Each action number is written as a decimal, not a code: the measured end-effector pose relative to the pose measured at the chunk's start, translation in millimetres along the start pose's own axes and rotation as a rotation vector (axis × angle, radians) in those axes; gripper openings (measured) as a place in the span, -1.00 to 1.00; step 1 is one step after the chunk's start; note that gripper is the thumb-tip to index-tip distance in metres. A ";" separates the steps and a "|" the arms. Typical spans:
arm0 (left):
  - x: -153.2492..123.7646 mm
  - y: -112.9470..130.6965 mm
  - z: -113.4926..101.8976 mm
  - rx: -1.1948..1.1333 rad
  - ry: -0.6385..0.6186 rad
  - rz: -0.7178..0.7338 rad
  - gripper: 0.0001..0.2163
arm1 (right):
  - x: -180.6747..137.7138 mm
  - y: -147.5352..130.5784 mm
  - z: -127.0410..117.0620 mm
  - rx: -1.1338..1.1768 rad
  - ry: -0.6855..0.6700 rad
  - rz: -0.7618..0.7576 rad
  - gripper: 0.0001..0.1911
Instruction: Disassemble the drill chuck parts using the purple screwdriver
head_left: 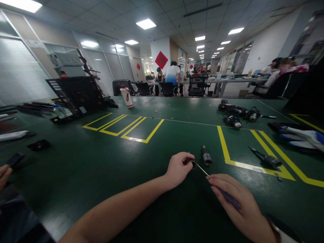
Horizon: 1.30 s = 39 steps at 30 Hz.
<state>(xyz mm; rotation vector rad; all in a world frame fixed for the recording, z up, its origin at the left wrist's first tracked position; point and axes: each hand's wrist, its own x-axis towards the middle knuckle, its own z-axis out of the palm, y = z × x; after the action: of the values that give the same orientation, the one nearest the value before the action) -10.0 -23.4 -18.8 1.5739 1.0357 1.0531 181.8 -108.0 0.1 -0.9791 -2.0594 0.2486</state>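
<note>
Left hand: the left hand [178,168], low centre of the frame, is pinched around a small dark part [190,162] that rests on the green table [101,168].
Right hand: the right hand [235,202], lower right, is wrapped around the blue handle of a thin screwdriver [220,187]; its metal shaft slants up and left, tip at the part.
Part: held between the left fingertips (too small to say what it is), touching the screwdriver tip.
Cylinder: a short metal cylinder [207,157] stands upright just beside the part, to its right, untouched.
Black tool: a black-handled tool [265,158] lies across the yellow line [249,165] at right, well apart from the hands.
Far right: a heap of black cylindrical parts [236,114] in the upper right of the tabletop; blue-and-white gloves [301,136] at the right edge.
Bottle: a white bottle [126,96] with a red cap stands at upper centre-left.
Left side: a black rack [74,94] at upper left; flat dark items [37,145] nearer the left edge.
Other hand: fingers of another hand [3,173] show at the far left edge.
Background: people [172,76] sit at desks far back, centre top.
</note>
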 end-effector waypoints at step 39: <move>4.9 17.8 -18.1 0.457 -0.216 0.221 -0.77 | -16.5 2.0 -2.8 0.288 0.069 0.029 -0.80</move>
<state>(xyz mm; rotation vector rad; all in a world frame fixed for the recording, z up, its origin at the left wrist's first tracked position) -23.4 -17.9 2.6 2.1608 1.0150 0.7968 190.9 -118.9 -8.9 -0.8289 -1.8838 0.5048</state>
